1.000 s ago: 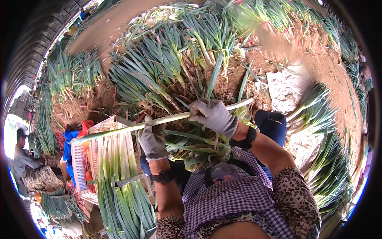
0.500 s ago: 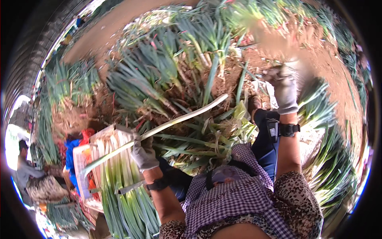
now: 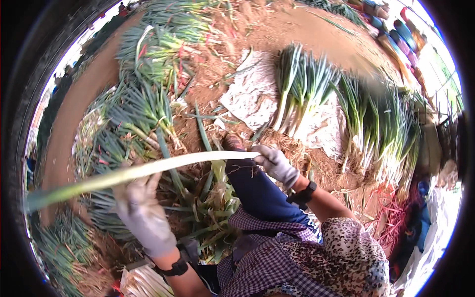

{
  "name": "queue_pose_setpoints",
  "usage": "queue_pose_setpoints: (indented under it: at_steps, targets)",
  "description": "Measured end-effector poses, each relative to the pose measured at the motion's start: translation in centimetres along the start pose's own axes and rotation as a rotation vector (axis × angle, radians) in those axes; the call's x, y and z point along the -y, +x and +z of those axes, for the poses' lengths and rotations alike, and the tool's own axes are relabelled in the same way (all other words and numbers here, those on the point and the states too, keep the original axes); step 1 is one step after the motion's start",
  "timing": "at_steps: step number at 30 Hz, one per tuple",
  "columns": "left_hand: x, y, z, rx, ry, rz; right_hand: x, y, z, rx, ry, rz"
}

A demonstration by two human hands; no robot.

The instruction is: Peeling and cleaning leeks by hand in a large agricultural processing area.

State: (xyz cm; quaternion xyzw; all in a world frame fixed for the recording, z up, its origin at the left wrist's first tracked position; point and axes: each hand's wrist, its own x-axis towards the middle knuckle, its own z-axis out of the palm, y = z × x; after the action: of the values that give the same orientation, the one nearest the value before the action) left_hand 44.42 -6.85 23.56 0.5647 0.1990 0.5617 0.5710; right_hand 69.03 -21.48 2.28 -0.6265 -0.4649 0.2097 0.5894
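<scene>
A long green onion point(image 3: 198, 157) stretches across the view, its pale root end to the right and its green end to the far left. My gloved right hand point(image 3: 276, 163) is closed around the root end, where thin roots hang down. The stalk crosses over the fingers of my gloved left hand point(image 3: 143, 213), which is smeared by motion; part of its fingers is hidden behind the stalk, so its grip cannot be made out. Below the stalk, loose leaves and peelings point(image 3: 213, 198) lie in front of my legs.
Bunches of green onions point(image 3: 304, 91) stand on a pale crumpled sheet point(image 3: 253, 86), with more bunches point(image 3: 381, 133) to the right. A heap of green onions point(image 3: 133, 116) covers the left. Red ties point(image 3: 391, 213) lie at right. A crate of onions point(image 3: 143, 281) shows at the lower edge.
The view has swung to the right. My right hand has come back from reaching out and now grips the onion's root end. The crate has slid toward the lower edge.
</scene>
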Motion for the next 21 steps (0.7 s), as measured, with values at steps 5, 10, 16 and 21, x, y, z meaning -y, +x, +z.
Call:
queue_pose_setpoints:
  at_steps: [5,10,16,21]
  targets:
    - [2.8,-1.2,7.4,0.375,0.103,-0.077,-4.2,-5.0,-4.0,-0.466,0.562,0.268]
    - [7.8,-3.6,6.0,0.214,0.338,-0.388,-7.9,-4.0,-9.1,-0.644,0.723,0.135]
    - [10.4,-5.9,2.9,0.076,0.342,-0.568,-14.4,-6.8,-21.2,-1.088,0.513,0.382]
    - [13.2,-7.7,-0.6,-0.009,0.406,-0.659,-20.3,-17.9,-31.6,-1.322,0.19,1.154]
